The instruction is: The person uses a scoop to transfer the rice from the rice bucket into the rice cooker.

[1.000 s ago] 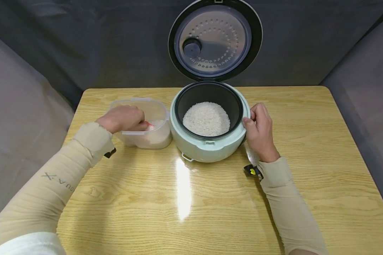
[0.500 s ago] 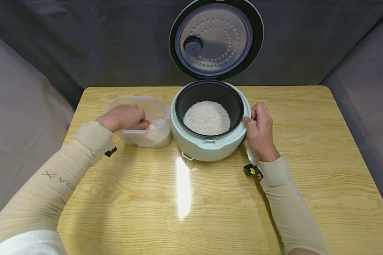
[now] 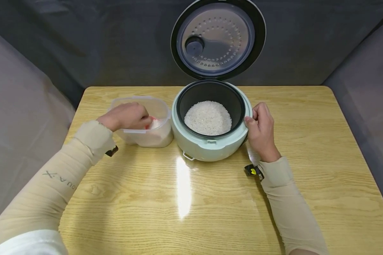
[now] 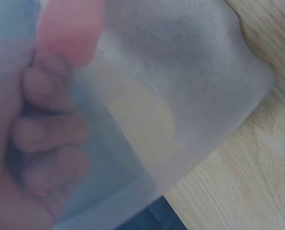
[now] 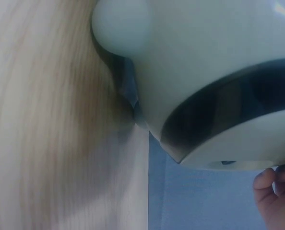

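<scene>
Inside a clear plastic container [image 3: 157, 140] partly filled with rice, my left hand [image 3: 127, 116] grips a small red scoop [image 3: 149, 122] with white rice in it. The left wrist view shows curled fingers and the pinkish-red scoop [image 4: 73, 31] through the cloudy container wall. A pale green rice cooker [image 3: 207, 150] stands directly right of the container. Its lid [image 3: 217, 39] is raised, and a mound of white rice [image 3: 208, 118] lies in the dark inner pot [image 3: 210, 90]. My right hand [image 3: 261, 129] holds the cooker's right rim, thumb on top; in the right wrist view, fingertips [image 5: 265, 179] touch its edge.
Everything stands on a light wood table [image 3: 140, 198], near its back edge. A dark cloth [image 3: 121, 46] hangs behind, and grey cloth panels flank both sides. A wire handle loop [image 3: 187, 156] sticks out at the cooker's front left.
My left hand has turned slightly within the container, and more of the red scoop now shows, with rice in it. The right hand stays on the cooker's rim.
</scene>
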Available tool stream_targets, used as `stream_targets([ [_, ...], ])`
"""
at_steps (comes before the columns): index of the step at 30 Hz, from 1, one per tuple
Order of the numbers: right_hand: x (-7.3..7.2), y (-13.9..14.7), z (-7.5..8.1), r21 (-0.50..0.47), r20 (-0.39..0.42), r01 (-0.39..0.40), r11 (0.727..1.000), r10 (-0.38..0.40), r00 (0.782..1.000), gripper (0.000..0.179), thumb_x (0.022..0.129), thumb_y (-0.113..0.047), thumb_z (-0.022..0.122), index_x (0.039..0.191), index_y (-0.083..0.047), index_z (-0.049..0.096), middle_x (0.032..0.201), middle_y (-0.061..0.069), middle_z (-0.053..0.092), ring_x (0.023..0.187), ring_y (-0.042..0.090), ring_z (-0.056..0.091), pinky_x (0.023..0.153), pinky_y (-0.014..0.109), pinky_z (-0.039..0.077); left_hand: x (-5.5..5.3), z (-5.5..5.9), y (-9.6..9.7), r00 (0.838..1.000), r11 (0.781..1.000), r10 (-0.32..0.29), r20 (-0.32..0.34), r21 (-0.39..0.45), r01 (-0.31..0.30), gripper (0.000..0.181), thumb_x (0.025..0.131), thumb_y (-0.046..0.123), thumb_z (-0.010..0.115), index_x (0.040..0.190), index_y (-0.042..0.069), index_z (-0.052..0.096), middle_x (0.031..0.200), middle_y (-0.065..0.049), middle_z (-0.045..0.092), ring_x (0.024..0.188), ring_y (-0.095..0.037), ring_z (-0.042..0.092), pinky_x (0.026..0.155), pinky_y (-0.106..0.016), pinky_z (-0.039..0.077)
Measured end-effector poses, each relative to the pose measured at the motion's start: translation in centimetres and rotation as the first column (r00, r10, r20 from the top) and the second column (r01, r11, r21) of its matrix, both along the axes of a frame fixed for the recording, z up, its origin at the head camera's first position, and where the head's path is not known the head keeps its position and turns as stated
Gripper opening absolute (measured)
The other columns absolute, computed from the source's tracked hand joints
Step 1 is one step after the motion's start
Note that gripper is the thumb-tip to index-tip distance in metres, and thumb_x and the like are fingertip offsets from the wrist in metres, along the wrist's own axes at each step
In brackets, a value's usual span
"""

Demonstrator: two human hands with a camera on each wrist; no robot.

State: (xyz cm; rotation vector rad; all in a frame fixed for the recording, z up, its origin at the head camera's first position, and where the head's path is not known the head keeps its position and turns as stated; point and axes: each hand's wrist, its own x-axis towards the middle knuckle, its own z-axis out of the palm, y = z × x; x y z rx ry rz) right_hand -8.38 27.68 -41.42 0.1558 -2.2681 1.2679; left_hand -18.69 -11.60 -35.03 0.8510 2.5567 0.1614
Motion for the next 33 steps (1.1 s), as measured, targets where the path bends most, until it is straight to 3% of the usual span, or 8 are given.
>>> stream_targets([
  [11,0.0,0.1,0.0,0.006,0.0,0.002,1.0,-0.002,1.0,0.023,0.079,-0.022,0.045,0.081,0.0,0.039,0.08,0.001,0.034,0.074,0.013,0.034,0.07,0.026,0.026,0.0,-0.1,0.1,0.999,0.998,0.035,0.032,0.049,-0.036,0.035,0.096,0.022,0.047,0.071,0.021,0.071,0.06,0.007,0.047,0.054,-0.011,0.038,0.058,-0.03,0.035],
  [23,-0.2,-0.3,-0.3,0.008,0.002,-0.005,1.0,0.005,1.0,0.023,0.08,-0.022,0.045,0.082,0.0,0.039,0.081,0.002,0.034,0.075,0.014,0.034,0.07,0.026,0.026,-0.1,0.0,-0.6,0.998,0.994,0.041,0.041,0.103,-0.045,0.036,0.096,0.021,0.048,0.068,0.02,0.07,0.057,0.008,0.042,0.053,-0.011,0.035,0.058,-0.029,0.034],
  [33,-0.1,-0.1,-0.1,0.0,0.009,0.01,1.0,-0.01,1.0,0.024,0.079,-0.022,0.045,0.082,0.0,0.038,0.08,0.002,0.033,0.074,0.013,0.033,0.069,0.026,0.025,-0.4,1.3,-0.6,0.999,0.99,0.045,0.026,0.131,-0.048,0.037,0.097,0.022,0.049,0.063,0.014,0.062,0.056,0.008,0.033,0.054,-0.012,0.031,0.058,-0.029,0.031],
])
